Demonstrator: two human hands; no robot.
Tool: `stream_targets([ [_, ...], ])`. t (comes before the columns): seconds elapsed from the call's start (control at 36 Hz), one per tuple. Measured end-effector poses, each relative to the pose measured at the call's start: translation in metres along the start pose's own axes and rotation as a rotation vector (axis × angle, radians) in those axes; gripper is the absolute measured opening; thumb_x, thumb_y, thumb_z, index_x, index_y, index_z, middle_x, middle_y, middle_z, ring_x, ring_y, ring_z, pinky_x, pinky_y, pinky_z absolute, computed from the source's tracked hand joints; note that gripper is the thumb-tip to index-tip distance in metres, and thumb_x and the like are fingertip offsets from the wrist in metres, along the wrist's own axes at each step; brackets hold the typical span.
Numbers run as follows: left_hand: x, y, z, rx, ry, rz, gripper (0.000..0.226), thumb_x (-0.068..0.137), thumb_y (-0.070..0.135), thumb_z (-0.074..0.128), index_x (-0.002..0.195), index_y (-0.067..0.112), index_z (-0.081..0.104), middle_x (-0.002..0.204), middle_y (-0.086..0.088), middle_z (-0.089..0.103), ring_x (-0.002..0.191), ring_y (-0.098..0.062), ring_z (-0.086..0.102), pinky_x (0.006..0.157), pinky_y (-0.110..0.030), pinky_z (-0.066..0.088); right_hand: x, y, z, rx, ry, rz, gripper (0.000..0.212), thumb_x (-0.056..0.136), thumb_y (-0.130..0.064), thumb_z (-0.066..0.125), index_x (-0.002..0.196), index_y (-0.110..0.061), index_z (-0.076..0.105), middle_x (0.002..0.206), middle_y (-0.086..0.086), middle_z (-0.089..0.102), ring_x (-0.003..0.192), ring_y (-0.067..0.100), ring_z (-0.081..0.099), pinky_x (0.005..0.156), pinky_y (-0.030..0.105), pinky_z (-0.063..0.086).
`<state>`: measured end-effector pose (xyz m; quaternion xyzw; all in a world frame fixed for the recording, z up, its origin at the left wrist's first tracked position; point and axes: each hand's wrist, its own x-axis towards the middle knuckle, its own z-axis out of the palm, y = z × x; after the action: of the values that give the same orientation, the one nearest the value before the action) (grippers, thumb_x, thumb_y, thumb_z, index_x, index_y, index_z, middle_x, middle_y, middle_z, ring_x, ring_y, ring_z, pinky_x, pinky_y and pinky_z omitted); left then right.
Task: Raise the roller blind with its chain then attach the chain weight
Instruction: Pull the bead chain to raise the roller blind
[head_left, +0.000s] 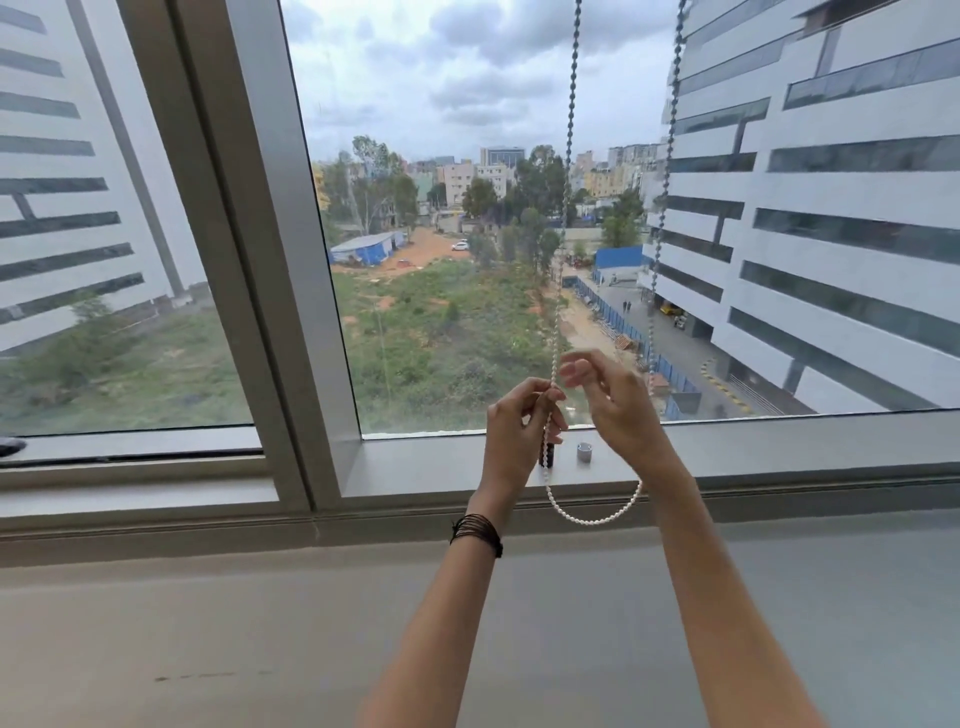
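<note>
2 hands (524, 421), 1 chain (563, 218)

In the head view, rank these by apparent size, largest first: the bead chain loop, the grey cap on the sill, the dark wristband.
1. Bead chain, running from the top edge to below the sill.
2. Wristband.
3. Grey cap, smallest, though it sits farther from the camera than the wristband.

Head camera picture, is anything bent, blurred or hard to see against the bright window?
Head view: wide-angle bending curves the window frame and the buildings outside; overcast daylight, no glare or hard shadows; the chain reads dark against the sky, white at its loop; left hand and right hand look slightly soft; the small parts on the sill are too small to identify.
</note>
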<state>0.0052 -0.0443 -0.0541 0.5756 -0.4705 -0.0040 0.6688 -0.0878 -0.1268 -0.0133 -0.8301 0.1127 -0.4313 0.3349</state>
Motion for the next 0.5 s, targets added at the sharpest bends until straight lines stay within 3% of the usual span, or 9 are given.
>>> stream_targets([
  [0.08, -0.002, 0.0, 0.003, -0.013, -0.005, 0.002, 0.013, 0.095, 0.008, 0.051, 0.086, 0.004, 0.06, 0.058, -0.002, 0.061, 0.051, -0.006, 0.059, 0.05, -0.019, 0.054, 0.037, -0.04, -0.01, 0.174, 0.055, -0.08, 0.026, 0.1, -0.014, 0.035, 0.113, 0.0, 0.053, 0.095, 0.01, 0.064, 0.077, -0.003, 0.063, 0.072, 0.013, 0.05],
  [0.17, -0.003, 0.001, 0.005, -0.014, -0.01, 0.003, 0.013, 0.095, 0.008, 0.051, 0.085, 0.01, 0.06, 0.058, 0.002, 0.061, 0.051, -0.005, 0.059, 0.05, -0.019, 0.053, 0.07, -0.075, -0.017, 0.291, 0.058, -0.14, 0.029, 0.1, -0.011, 0.032, 0.113, 0.006, 0.051, 0.09, 0.014, 0.064, 0.069, 0.001, 0.065, 0.066, 0.015, 0.051],
  [0.31, -0.003, 0.003, 0.004, -0.027, -0.018, 0.01, 0.014, 0.095, 0.008, 0.052, 0.083, 0.012, 0.06, 0.058, 0.001, 0.061, 0.052, -0.005, 0.06, 0.051, -0.018, 0.053, 0.106, -0.109, -0.023, 0.366, 0.145, -0.205, 0.024, 0.099, -0.006, 0.035, 0.109, 0.008, 0.051, 0.071, 0.007, 0.06, 0.054, 0.001, 0.062, 0.052, 0.017, 0.051],
  [0.39, -0.003, 0.003, 0.003, -0.023, -0.017, 0.016, 0.015, 0.095, 0.009, 0.052, 0.083, 0.011, 0.061, 0.058, 0.001, 0.061, 0.052, -0.007, 0.06, 0.052, -0.018, 0.053, 0.115, -0.114, -0.024, 0.339, 0.226, -0.248, 0.02, 0.098, -0.005, 0.036, 0.096, 0.001, 0.055, 0.062, 0.004, 0.059, 0.047, 0.001, 0.057, 0.045, 0.015, 0.044],
  [0.5, -0.001, 0.001, 0.003, -0.03, -0.021, 0.007, 0.014, 0.094, 0.01, 0.053, 0.084, 0.011, 0.062, 0.058, 0.002, 0.061, 0.055, -0.012, 0.061, 0.055, -0.021, 0.055, 0.115, -0.113, -0.023, 0.291, 0.277, -0.293, 0.03, 0.097, -0.004, 0.036, 0.074, -0.015, 0.051, 0.051, -0.007, 0.055, 0.044, 0.009, 0.057, 0.04, 0.018, 0.042],
])
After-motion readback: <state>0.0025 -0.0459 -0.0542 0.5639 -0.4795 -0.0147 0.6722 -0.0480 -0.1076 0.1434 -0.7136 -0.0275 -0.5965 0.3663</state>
